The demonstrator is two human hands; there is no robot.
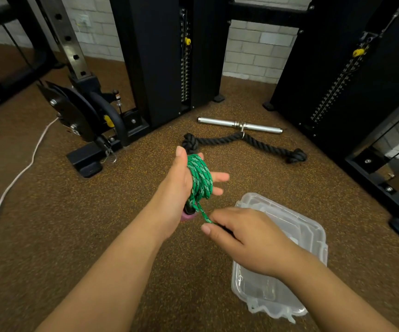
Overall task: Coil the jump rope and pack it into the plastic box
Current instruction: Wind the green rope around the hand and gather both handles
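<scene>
Bare forearms, no sleeves, hands (pixel 181 185) ungloved

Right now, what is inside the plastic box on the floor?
The plastic box looks empty through its clear walls, and no rope lies in it. The right hand and forearm cover its middle, so that part cannot be seen.

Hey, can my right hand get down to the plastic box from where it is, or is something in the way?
Probably yes. The right hand hovers directly over the box with nothing between them, but its grip is pinching the rope wound round the left hand, so it isn't free.
</scene>
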